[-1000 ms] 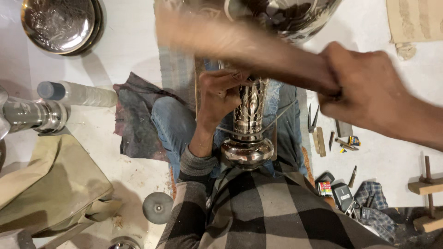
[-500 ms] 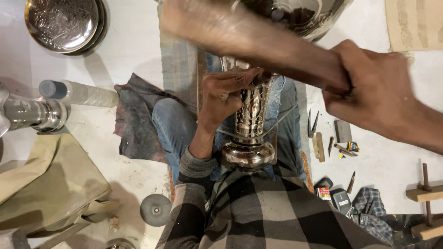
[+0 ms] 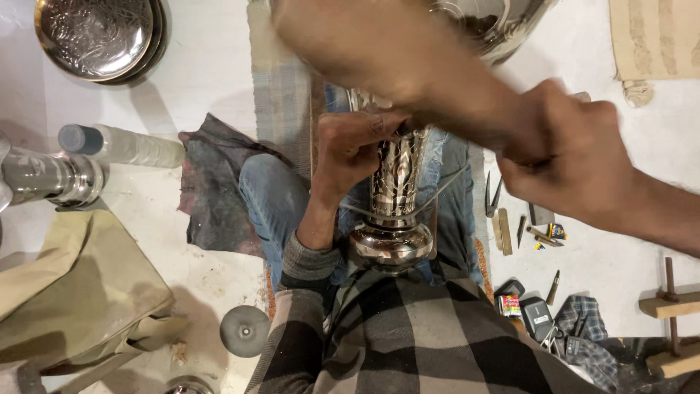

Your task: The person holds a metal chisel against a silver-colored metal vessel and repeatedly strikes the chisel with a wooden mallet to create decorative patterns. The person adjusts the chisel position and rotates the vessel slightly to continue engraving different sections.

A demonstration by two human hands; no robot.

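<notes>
The left hand (image 3: 350, 157) grips the engraved stem of a silver metal vase (image 3: 394, 211) resting in the person's lap, while the right hand (image 3: 569, 157) is clenched around a blurred wooden mallet (image 3: 379, 58) above it

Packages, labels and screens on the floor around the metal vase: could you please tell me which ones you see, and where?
Small box: floor right of the checked shirt, rectangular, red and pale label.
Phone-like dark device: just right of that box, flat, grey screen side up.
Small packet: among the hand tools at right, yellow and dark.
Plastic bottle: lying at left, clear, blue cap, no label visible.
</notes>
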